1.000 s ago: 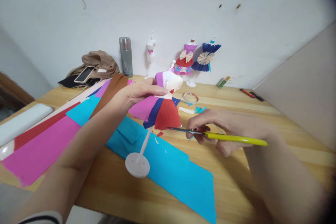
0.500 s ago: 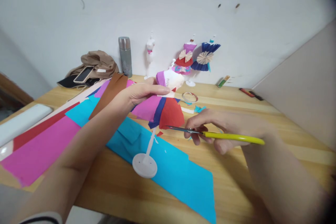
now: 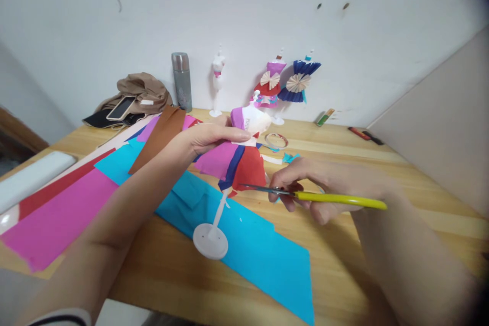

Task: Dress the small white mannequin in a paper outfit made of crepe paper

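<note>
My left hand [image 3: 219, 136] is closed around the waist of a small white dress-form mannequin [image 3: 255, 116], which tilts over the table with its round base [image 3: 210, 241] toward me. It wears a paper skirt with a pink panel [image 3: 217, 159], a dark blue strip [image 3: 233, 167] and a red panel [image 3: 250, 168]. My right hand [image 3: 296, 183] grips yellow-handled scissors [image 3: 332, 198]. Their blades lie across the lower edge of the red panel; whether they are parted is hard to see. Beneath is a blue paper sheet [image 3: 267, 265].
Brown paper [image 3: 158, 137] and a magenta sheet [image 3: 64, 221] lie left. Along the wall stand a thermos [image 3: 182, 81], a bare mannequin [image 3: 218, 79] and two dressed ones, in red [image 3: 267, 89] and navy [image 3: 300, 81]. A tape ring [image 3: 276, 141] and paper scraps [image 3: 291, 158] sit behind my right hand.
The mannequin's upper part has shifted slightly right and down with my left hand. The red panel's lower edge now sits more across the scissor blades. My right hand has barely moved.
</note>
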Motion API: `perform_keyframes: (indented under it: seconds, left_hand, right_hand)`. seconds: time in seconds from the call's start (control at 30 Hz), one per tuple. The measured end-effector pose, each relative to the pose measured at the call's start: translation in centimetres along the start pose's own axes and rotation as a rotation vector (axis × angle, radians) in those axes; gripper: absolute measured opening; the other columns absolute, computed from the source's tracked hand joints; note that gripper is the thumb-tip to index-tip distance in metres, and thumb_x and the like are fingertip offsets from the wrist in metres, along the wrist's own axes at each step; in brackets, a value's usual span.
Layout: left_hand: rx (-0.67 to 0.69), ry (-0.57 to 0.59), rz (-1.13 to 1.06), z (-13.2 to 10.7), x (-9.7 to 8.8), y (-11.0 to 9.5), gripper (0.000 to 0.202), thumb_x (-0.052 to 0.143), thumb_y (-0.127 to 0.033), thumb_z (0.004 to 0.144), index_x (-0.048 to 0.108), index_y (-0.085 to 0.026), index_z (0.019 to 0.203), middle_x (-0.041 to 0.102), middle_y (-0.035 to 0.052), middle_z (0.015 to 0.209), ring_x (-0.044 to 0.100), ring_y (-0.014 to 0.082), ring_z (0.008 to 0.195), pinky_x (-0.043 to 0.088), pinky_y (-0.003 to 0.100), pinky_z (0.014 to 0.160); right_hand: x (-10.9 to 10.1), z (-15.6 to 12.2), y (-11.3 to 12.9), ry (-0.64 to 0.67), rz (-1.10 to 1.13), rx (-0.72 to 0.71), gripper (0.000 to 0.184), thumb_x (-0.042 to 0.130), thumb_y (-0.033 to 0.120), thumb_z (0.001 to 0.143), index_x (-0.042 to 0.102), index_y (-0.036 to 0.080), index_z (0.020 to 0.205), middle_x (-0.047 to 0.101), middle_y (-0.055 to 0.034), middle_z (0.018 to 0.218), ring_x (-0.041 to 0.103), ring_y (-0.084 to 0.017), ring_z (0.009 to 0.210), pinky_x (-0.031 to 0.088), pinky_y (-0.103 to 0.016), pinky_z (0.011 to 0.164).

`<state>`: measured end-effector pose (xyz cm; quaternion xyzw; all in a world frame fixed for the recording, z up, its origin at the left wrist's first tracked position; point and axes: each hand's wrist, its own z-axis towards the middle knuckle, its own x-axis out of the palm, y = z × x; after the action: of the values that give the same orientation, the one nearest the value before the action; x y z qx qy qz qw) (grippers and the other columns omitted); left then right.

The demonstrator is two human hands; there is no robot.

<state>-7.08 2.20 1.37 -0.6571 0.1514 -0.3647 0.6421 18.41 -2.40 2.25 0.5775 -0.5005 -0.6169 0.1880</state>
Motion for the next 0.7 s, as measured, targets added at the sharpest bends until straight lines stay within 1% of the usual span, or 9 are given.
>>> perform_keyframes:
  seconds: [0.1,0.2,0.33,0.47,0.57,0.7]
  left_hand:
    - [0.012,0.0,-0.012,-0.02,0.02,0.11,0.041,0.085,-0.018,0.065,0.075,-0.012,0.104,0.077,0.0048,0.089,0.073,0.0197,0.085,0.054,0.033,0.089]
    - [0.018,-0.007,0.003,0.02,0.0,0.13,0.044,0.086,-0.02,0.063,0.075,-0.013,0.105,0.077,0.0051,0.09,0.073,0.0211,0.085,0.055,0.035,0.09]
    - [0.019,-0.012,0.025,0.1,-0.1,0.04,0.043,0.087,-0.02,0.063,0.074,-0.012,0.104,0.078,0.0063,0.093,0.073,0.0205,0.087,0.054,0.033,0.09]
    - [0.014,-0.009,0.015,0.04,0.01,0.04,0.043,0.086,-0.019,0.063,0.074,-0.012,0.103,0.079,0.0077,0.096,0.073,0.0203,0.086,0.055,0.033,0.089]
    - [0.015,-0.017,0.005,-0.04,0.18,0.09,0.043,0.085,-0.018,0.063,0.073,-0.013,0.104,0.078,0.0062,0.091,0.074,0.0209,0.086,0.055,0.034,0.091]
    - [0.021,-0.025,0.045,-0.06,0.2,0.16,0.048,0.085,-0.021,0.063,0.072,-0.013,0.109,0.079,0.0064,0.092,0.075,0.0258,0.097,0.054,0.038,0.098]
  right_hand:
    - [0.13,0.02,-0.31,-0.004,0.005,-0.01,0.049,0.076,0.056,0.079,0.07,0.015,0.105,0.064,-0.0013,0.073,0.057,-0.015,0.064,0.046,-0.027,0.059]
    - [0.23,0.12,-0.36,-0.008,0.02,-0.019,0.045,0.076,0.053,0.08,0.07,0.016,0.105,0.062,0.0008,0.07,0.055,-0.013,0.062,0.044,-0.026,0.057]
    - [0.2,0.29,-0.14,-0.02,0.018,0.032,0.041,0.081,0.048,0.076,0.07,0.015,0.097,0.058,0.0035,0.068,0.05,-0.011,0.058,0.039,-0.023,0.053]
    - [0.07,0.32,-0.39,-0.037,0.052,0.014,0.05,0.086,0.054,0.071,0.071,0.014,0.095,0.056,0.0047,0.065,0.045,-0.009,0.055,0.033,-0.021,0.05]
    - [-0.02,0.23,-0.77,-0.043,0.065,0.001,0.054,0.087,0.059,0.069,0.072,0.014,0.095,0.054,0.0055,0.063,0.042,-0.008,0.053,0.03,-0.021,0.048]
    - [-0.05,0.06,-0.87,-0.03,0.048,0.066,0.056,0.085,0.063,0.069,0.072,0.015,0.096,0.053,0.0065,0.06,0.041,-0.008,0.05,0.03,-0.021,0.047]
